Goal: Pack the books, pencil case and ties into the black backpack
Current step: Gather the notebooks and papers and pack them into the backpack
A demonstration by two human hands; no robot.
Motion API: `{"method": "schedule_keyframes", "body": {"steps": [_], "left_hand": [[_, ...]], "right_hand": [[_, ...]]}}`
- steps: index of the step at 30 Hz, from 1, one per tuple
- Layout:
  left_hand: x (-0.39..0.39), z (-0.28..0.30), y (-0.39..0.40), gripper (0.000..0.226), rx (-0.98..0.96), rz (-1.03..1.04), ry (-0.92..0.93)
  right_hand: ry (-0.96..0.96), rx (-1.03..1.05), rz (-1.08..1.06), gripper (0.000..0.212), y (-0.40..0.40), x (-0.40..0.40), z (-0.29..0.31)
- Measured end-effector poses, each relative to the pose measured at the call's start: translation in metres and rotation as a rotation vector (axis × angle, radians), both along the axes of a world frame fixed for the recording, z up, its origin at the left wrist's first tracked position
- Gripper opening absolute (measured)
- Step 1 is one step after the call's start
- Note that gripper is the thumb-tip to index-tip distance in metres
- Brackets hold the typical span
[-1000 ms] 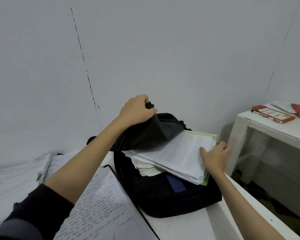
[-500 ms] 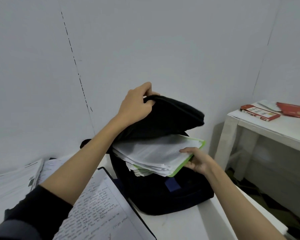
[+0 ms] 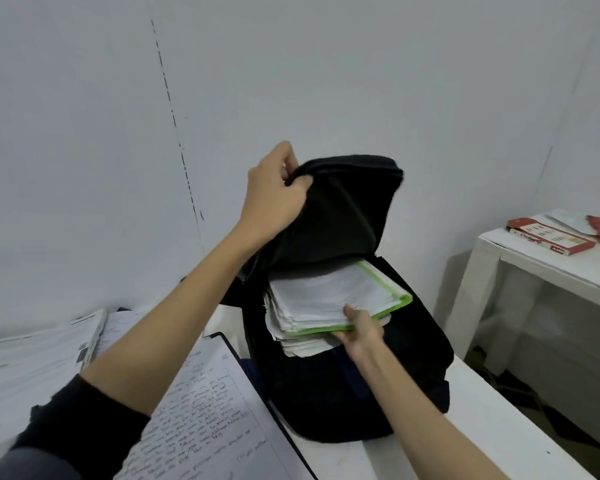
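My left hand (image 3: 274, 199) now pinches the flap (image 3: 340, 216) lifted higher than a second ago; the backpack (image 3: 378, 382) stands upright on the table (image 3: 482, 427), and my right hand (image 3: 359, 329), clamped on the books (image 3: 329, 299), has slid them halfway in

The left arm reaches up and forward from the bottom left corner. It has a dark sleeve pushed up near the elbow, and the forearm is bare. The left hand (image 3: 276, 199) is up high, with the back of the hand facing us. Its thumb and fingers are curled and pinch the top edge of the backpack flap (image 3: 340, 216). The right arm comes up from the bottom right and is bare. The right hand (image 3: 361, 329) is lower down. Its thumb lies on top of the stack of papers (image 3: 329, 299), and its fingers curl under the stack, holding it.
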State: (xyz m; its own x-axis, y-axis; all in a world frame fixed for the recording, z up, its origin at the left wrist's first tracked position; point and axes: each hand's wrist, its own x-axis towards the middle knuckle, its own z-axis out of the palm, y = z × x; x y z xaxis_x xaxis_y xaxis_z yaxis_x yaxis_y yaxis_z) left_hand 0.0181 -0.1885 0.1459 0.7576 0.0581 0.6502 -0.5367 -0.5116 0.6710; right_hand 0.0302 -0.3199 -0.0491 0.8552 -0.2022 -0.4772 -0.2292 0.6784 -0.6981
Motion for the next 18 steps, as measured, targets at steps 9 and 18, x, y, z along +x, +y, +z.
{"method": "schedule_keyframes", "body": {"steps": [9, 18], "left_hand": [[0.008, -0.004, 0.01, 0.029, 0.004, -0.011, 0.042], [0.014, -0.023, 0.012, 0.027, -0.036, -0.003, 0.128]], "right_hand": [[-0.007, -0.385, 0.345, 0.035, -0.009, -0.007, 0.0], [-0.144, -1.307, 0.046, 0.026, -0.037, -0.003, -0.008]]}}
